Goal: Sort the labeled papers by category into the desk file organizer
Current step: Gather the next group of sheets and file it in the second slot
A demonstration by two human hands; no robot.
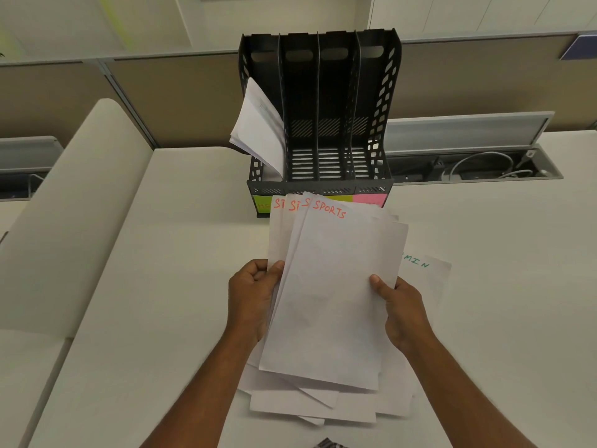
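Both hands are holding a fanned sheaf of white paper sheets headed SPORTS in red marker [336, 286]: the left hand [250, 295] is pinching the sheaf's left edge, thumb over the top; the right hand [400, 312] is gripping the right edge, thumb pressing on the front sheet. Four red headings are showing, so at least four sheets. The sheaf's long axis is running 6 to 12 o'clock, top edge just in front of the black perforated plastic desk file organizer [378, 92], which is standing at 12 o'clock from the hands. Slots counted: four; the leftmost is holding leaning white sheets [258, 130], three are looking empty. The SPORTS slot cannot be told; the sheaf is covering the front tags. Loose white papers [310, 405] are lying on the white desk [145, 286] below.
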